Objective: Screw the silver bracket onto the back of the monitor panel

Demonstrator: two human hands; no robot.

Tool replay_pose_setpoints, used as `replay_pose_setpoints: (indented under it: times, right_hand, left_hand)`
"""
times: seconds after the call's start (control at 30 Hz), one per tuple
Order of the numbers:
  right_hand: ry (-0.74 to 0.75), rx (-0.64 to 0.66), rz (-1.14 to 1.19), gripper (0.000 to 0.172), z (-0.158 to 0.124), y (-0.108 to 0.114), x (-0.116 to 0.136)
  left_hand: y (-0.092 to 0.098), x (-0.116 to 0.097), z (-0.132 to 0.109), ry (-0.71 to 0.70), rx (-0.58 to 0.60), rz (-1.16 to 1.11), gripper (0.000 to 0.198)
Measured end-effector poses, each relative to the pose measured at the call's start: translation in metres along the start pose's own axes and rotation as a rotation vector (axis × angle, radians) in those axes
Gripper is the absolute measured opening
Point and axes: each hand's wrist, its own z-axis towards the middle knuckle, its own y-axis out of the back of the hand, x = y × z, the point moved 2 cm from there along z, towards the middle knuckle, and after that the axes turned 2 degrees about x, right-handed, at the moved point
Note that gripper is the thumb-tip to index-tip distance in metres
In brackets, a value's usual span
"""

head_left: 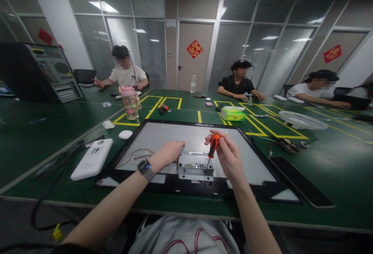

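Observation:
A large flat display panel (145, 137) with a black frame lies in front of me on the green table. On its near middle part sits a small metal bracket box (190, 170) with a circuit board in it. My right hand (229, 153) grips an orange and black screwdriver (215, 145), held nearly upright, its tip at the right end of the metal box. My left hand (170, 153), with a watch on the wrist, rests at the box's upper left corner. Its fingertips are mostly hidden, so their hold cannot be made out. Thin wires (140, 153) lie left of that hand.
Left of the panel lie a white power bank (92, 159) and a round white case (125, 134); behind stands a pink-lidded bottle (130, 104). A green tissue pack (233, 113) is beyond the panel, a black strip (301, 180) at right. Several people sit across the table.

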Motion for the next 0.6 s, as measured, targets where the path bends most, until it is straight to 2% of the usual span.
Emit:
replay_pose_setpoints:
  times: [0.27, 0.4, 0.6]
  right_hand:
    - [0.191, -0.134, -0.242, 0.011, 0.0018, 0.0007, 0.0049]
    - [0.128, -0.123, -0.222, 0.02, 0.0003, 0.0042, 0.0008]
    - [0.159, -0.203, -0.188, 0.009, 0.0014, 0.0073, -0.0005]
  left_hand:
    - [-0.0025, 0.0012, 0.0006, -0.002, -0.011, 0.001, 0.024]
    - [-0.0012, 0.0006, 0.0, -0.002, -0.009, 0.002, 0.024]
    - [-0.0012, 0.0004, 0.0002, 0.004, -0.002, 0.008, 0.024]
